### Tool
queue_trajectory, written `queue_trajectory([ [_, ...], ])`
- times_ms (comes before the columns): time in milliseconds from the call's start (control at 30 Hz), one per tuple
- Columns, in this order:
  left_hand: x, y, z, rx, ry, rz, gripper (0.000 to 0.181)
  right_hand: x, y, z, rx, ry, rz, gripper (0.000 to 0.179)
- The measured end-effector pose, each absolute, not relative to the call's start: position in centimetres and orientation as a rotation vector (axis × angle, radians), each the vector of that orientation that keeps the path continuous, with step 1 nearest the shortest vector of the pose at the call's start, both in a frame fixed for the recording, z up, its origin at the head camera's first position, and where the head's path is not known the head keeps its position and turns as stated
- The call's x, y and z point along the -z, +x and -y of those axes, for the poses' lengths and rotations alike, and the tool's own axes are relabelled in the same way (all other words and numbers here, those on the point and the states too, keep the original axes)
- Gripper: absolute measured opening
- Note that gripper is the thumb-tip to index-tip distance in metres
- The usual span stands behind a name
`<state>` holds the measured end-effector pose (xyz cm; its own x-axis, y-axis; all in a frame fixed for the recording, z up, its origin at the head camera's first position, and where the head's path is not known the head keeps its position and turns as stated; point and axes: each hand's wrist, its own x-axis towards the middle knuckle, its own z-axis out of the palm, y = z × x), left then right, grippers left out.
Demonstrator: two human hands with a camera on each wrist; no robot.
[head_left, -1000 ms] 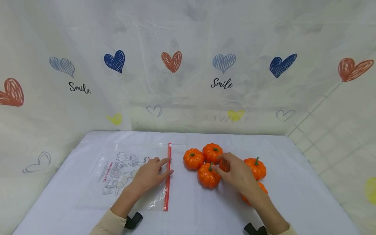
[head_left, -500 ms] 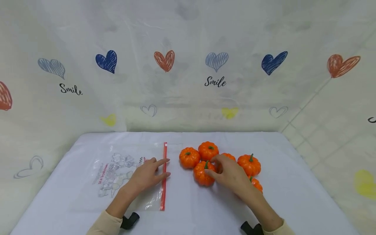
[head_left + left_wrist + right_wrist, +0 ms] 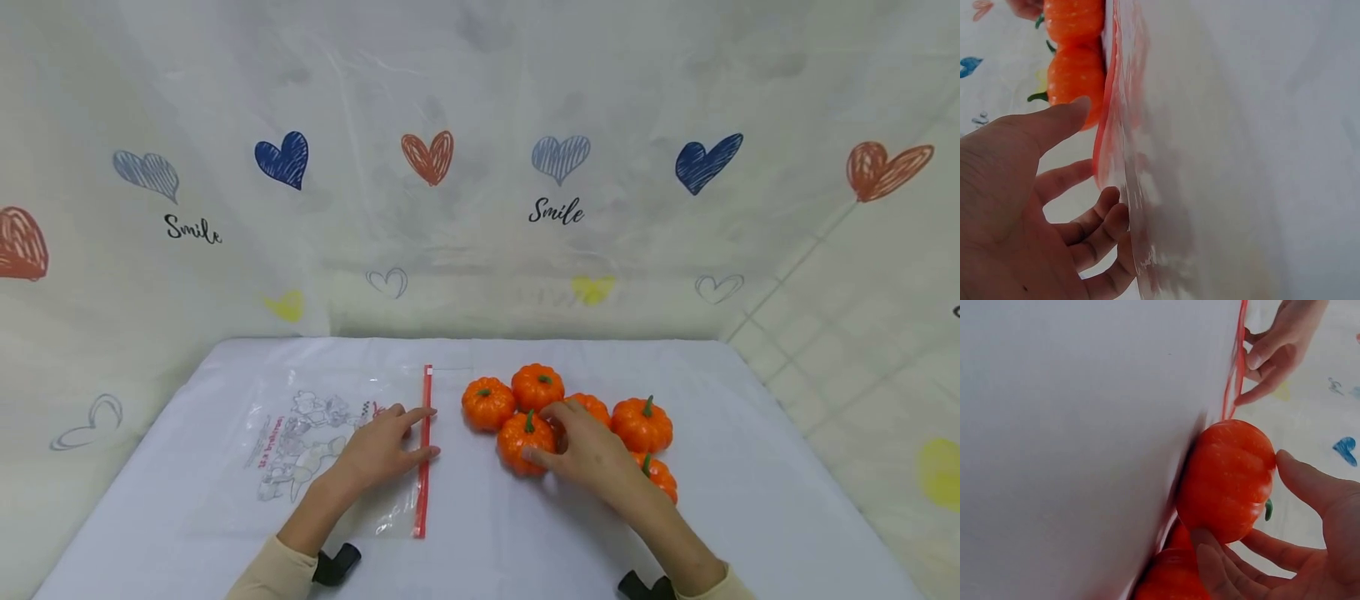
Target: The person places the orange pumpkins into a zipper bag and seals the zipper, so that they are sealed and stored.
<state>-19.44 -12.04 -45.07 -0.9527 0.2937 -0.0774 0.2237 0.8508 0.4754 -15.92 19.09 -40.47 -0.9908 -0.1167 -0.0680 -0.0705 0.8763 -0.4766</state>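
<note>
My right hand (image 3: 600, 454) holds a small orange pumpkin (image 3: 519, 446) with a green stem. In the right wrist view, the thumb lies on one side of this pumpkin (image 3: 1229, 478) and the curled fingers on the other. On the left of the table lies a clear plastic zip bag (image 3: 386, 504), flat, with line drawings and a red zip strip (image 3: 422, 496) along its right edge. Over that edge, my left hand (image 3: 375, 454) rests with fingers loosely spread. Its lower fingertips are right at the plastic in the left wrist view.
Several more pumpkins cluster close around the held one: one at its left (image 3: 487, 406), one behind (image 3: 537, 385), others to the right (image 3: 642, 425), partly behind my right hand. A white cloth covers the table (image 3: 750, 500). Behind it hangs a heart-printed backdrop (image 3: 480, 225).
My right thumb has come down from near the stem to the front pumpkin's side, and the fingers have closed in around it. The left hand stays at the bag's edge. The head view shifts slightly.
</note>
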Motion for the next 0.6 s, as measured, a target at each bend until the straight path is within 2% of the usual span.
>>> queue_trajectory([
  [333, 45.1, -19.22, 12.06, -0.729, 0.353, -2.878, 0.069, 40.88, -15.77, -18.91, 0.696, -0.163, -2.941, 0.073],
  [600, 44.84, -19.12, 12.03, -0.771, 0.36, -2.865, 0.067, 41.11, -15.77, -18.73, 0.726, -0.182, -2.913, 0.085],
])
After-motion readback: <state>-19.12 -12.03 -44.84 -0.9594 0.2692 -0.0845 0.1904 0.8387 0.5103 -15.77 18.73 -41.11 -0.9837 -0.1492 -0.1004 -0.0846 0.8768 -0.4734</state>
